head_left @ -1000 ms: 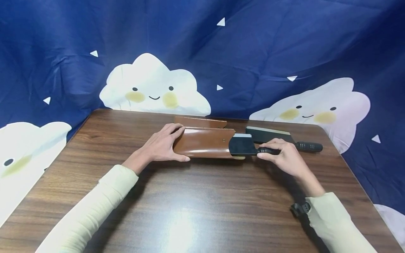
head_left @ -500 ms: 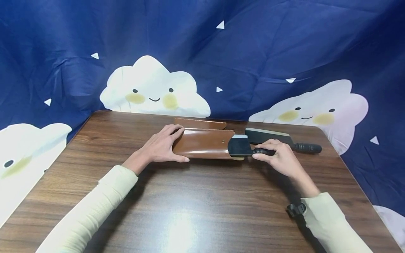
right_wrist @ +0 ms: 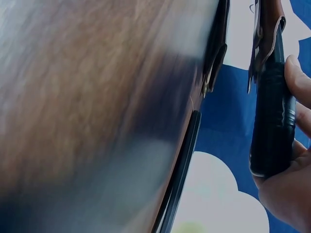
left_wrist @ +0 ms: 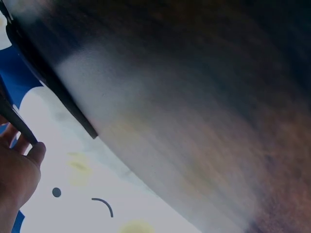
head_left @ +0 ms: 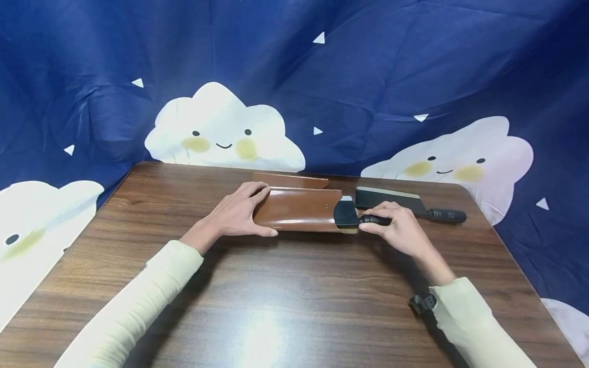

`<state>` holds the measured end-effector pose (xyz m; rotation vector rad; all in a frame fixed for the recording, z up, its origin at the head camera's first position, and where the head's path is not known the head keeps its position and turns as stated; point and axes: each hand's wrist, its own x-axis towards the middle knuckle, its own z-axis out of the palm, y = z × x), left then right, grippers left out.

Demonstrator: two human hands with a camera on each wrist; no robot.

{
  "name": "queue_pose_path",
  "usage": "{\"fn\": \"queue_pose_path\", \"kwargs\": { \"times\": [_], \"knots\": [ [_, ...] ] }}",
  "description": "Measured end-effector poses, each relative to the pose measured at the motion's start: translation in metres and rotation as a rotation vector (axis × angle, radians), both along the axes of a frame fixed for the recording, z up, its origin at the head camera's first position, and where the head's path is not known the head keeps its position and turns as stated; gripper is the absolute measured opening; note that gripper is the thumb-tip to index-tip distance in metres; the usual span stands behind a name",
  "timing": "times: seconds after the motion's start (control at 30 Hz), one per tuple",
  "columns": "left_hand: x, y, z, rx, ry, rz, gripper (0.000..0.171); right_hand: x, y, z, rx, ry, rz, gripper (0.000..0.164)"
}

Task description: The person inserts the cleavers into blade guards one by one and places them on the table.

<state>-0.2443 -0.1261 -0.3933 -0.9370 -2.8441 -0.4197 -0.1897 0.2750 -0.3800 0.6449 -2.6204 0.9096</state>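
In the head view my left hand (head_left: 232,212) holds the left end of a brown leather sheath (head_left: 299,209), its thumb along the near edge and its fingers at the far edge. A cleaver (head_left: 346,212) with a black blade sits mostly inside the sheath. Only a short stretch of blade and the handle show at the right opening. My right hand (head_left: 399,230) grips the black handle, seen closer in the right wrist view as a ribbed handle (right_wrist: 273,121) between thumb and fingers. The left wrist view shows the left hand (left_wrist: 17,170) on the sheath's dark edge.
Behind the held sheath lies a second brown sheath (head_left: 290,180), partly hidden. A second black cleaver (head_left: 391,198) rests on the wooden table (head_left: 294,296) at the back right, its handle pointing right. A blue curtain (head_left: 349,76) with cloud prints hangs behind the table.
My right hand has moved left, sliding the cleaver further into the sheath, so less of the blade shows. The left hand and sheath stay nearly in place.
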Motion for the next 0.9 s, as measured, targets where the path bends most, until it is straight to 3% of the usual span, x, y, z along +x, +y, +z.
{"fn": "queue_pose_path", "kwargs": {
  "times": [0.43, 0.9],
  "knots": [
    [-0.002, 0.0, -0.001, -0.006, 0.004, -0.004, 0.123, -0.001, -0.011, -0.001, 0.004, -0.013, -0.005, 0.031],
    [-0.002, 0.007, -0.002, -0.011, 0.026, -0.02, 0.123, -0.001, -0.022, -0.001, 0.025, -0.057, 0.058, 0.029]
  ]
}}
